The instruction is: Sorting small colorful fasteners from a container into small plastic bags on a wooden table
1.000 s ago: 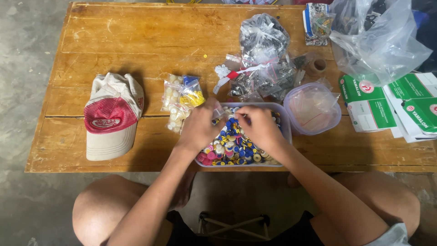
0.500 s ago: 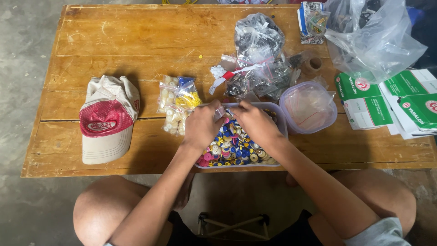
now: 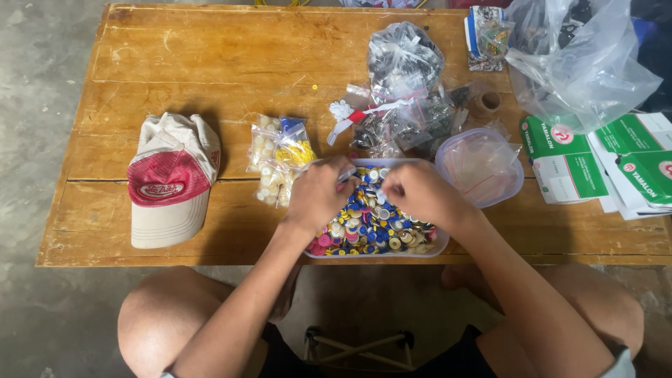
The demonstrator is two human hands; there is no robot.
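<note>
Both hands are over a clear plastic container (image 3: 434, 246) full of small colourful buttons (image 3: 367, 227) on the wooden surface (image 3: 210, 63). The left hand (image 3: 320, 194) and right hand (image 3: 414, 192) have curled fingers among the buttons. A red and beige cap (image 3: 170, 180) lies to the left, small bags of pale buttons (image 3: 276, 157) just beside the container

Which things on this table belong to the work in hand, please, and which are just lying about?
In hand: left hand, right hand, tub of coloured buttons.

Lying about: cap, green boxes, tub lid, small bags of pale buttons.
</note>
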